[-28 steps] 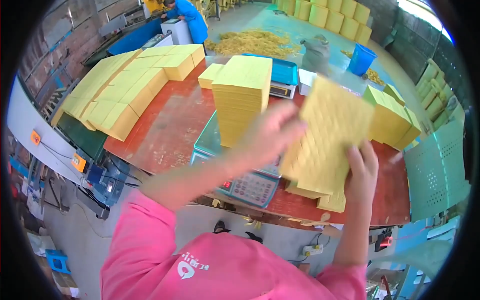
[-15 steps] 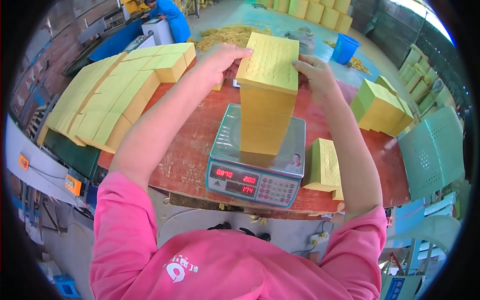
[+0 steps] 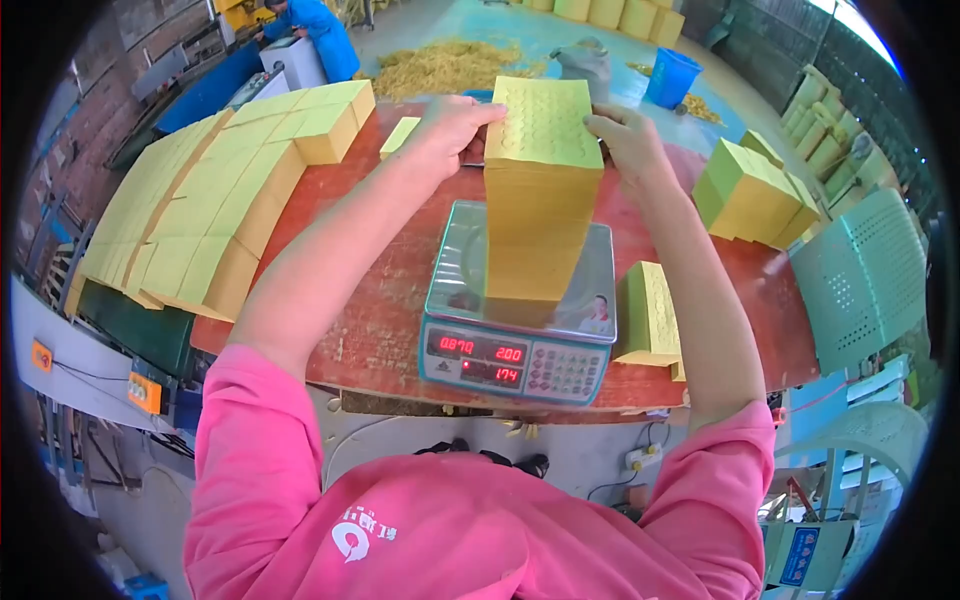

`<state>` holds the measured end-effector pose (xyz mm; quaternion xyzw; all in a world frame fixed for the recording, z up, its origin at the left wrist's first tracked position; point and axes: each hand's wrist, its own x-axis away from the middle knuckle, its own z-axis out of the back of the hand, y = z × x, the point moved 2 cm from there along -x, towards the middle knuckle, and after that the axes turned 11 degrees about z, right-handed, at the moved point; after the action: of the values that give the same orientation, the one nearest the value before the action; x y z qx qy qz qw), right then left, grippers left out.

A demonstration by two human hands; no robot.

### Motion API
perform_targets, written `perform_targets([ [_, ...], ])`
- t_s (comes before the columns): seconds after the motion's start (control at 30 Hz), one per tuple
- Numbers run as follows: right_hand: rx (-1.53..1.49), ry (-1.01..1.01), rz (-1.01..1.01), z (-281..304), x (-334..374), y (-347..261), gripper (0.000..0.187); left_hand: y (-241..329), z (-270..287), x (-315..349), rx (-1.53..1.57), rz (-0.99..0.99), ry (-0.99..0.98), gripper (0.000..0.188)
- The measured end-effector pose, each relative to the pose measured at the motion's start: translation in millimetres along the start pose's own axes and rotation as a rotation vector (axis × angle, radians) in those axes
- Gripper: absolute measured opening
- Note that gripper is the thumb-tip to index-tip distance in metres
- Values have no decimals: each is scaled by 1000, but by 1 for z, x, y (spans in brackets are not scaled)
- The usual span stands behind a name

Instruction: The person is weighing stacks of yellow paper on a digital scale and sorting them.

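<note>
A tall stack of yellow paper (image 3: pixel 540 215) with rows of curved marks pressed into its top sheet stands upright on the pan of a digital scale (image 3: pixel 455 265), whose red display is lit. My left hand (image 3: pixel 452 132) grips the far left side near the top, thumb on the edge. On the opposite side, my right hand (image 3: pixel 630 142) holds the far right edge, its thumb at the corner. Both hands' other fingers are partly hidden. Beside the scale, under my right forearm, lies a smaller yellow paper stack (image 3: pixel 648 315).
Rows of yellow paper blocks (image 3: pixel 205 205) cover the left side. More blocks (image 3: pixel 752 195) sit at the right end of the red table (image 3: pixel 370 300), near a green perforated chair back (image 3: pixel 865 270). Beyond are a blue bin (image 3: pixel 672 78) and a person in blue (image 3: pixel 325 40).
The stack's top has turned slightly and sits squarer to me, with both hands still on it. My view has shifted a little, and a small yellow block shows more behind my left forearm.
</note>
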<state>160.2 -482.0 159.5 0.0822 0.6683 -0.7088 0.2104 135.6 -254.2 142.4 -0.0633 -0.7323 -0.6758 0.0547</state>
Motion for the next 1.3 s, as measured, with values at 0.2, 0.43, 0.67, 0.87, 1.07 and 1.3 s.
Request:
perform_targets([
  [0.2, -9, 35, 48, -2, -4, 7, 31, -17, -3, -8, 173, -143, 70, 21],
  [0.43, 385, 128, 167, 8, -2, 21, 37, -27, -9, -8, 63, -275, 200, 22],
  [0.67, 580, 185, 265, -2, 25, 8, 33, -35, -8, 5, -2, -374, 215, 26],
  [0.87, 0, 354, 257, 19, 81, 3, 26, -72, 27, 76, 81, -281, 322, 22],
  [1.07, -30, 425, 60, 46, 213, 42, 28, -197, 136, 157, 204, -21, 617, 14],
  [1.3, -99, 547, -194, 57, 285, 92, 24, -246, 166, 196, 251, 133, 724, 9],
])
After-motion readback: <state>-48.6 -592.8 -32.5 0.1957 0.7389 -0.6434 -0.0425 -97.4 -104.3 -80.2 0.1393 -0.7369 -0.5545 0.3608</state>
